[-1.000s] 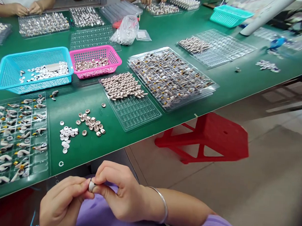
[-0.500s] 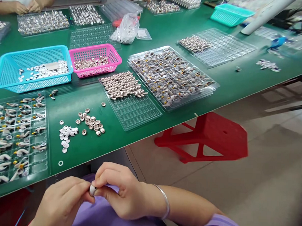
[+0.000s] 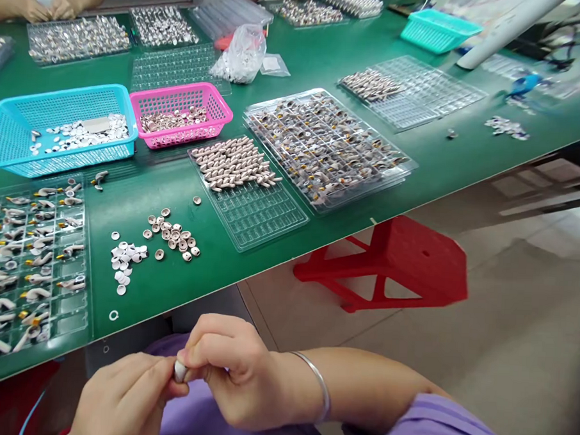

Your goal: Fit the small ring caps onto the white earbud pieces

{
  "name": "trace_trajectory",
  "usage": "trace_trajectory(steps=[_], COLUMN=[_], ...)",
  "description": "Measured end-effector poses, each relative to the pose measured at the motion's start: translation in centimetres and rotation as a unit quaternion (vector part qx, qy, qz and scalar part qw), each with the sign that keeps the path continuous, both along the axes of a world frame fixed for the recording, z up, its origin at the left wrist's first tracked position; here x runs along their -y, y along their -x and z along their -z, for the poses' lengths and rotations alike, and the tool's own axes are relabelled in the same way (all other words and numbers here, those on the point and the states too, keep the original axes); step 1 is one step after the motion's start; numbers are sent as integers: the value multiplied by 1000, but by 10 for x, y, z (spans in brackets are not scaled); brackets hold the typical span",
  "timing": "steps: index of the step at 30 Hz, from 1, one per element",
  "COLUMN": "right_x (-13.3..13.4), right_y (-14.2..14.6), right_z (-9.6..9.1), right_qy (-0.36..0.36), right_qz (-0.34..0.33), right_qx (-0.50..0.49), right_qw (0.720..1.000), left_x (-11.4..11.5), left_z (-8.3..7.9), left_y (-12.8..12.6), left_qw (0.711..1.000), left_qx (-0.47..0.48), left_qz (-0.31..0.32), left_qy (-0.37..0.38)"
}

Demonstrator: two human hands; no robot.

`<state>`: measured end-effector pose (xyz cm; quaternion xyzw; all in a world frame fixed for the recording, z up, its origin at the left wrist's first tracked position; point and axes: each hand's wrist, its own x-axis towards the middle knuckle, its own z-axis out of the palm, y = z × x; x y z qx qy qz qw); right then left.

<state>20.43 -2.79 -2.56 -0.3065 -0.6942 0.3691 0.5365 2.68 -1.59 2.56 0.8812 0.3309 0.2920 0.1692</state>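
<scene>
A small rounded white piece point(image 3: 180, 370) is pinched between my two hands, low in the view and just off the table's front edge. My left hand point(image 3: 127, 390) grips it from the left, thumb and fingertips pressed together. From the right, my right hand point(image 3: 230, 365) closes its thumb and bent forefinger on the same piece. Fingers cover much of it. On the table beyond lie a pile of white discs point(image 3: 123, 258) and a group of small beige cups point(image 3: 176, 237).
A clear tray point(image 3: 69, 323) of earbud-like parts lies at the left. Behind are a blue basket point(image 3: 59, 98), a pink basket point(image 3: 217, 115), a half-filled tray point(image 3: 265, 219) and stacked filled trays point(image 3: 326, 148). A red stool point(image 3: 422, 262) stands right. Other people's hands point(image 3: 63, 5) work across the table.
The white piece appears turned a little between my fingers, and my right hand's fingers have curled more over it. The whole view has shifted slightly.
</scene>
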Motion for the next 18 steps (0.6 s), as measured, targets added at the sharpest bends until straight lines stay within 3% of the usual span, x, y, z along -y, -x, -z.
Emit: trace_trajectory(steps=[4, 9, 13, 18], right_x=[-14, -20, -16, -13], right_y=[-7, -16, -17, -16], right_z=[1, 0, 0, -4], right_qy=[-9, -31, -3, -40], right_qz=[1, 26, 30, 35], right_qx=[-4, -5, -29, -1], right_qw=[1000, 999, 999, 999], left_x=[-12, -16, -11, -12], left_z=[7, 21, 35, 47], left_y=[1, 6, 10, 9], left_qw=[1000, 993, 990, 988], left_qx=[5, 57, 100, 123], left_qz=[-26, -43, -56, -48], left_qy=[13, 96, 85, 80])
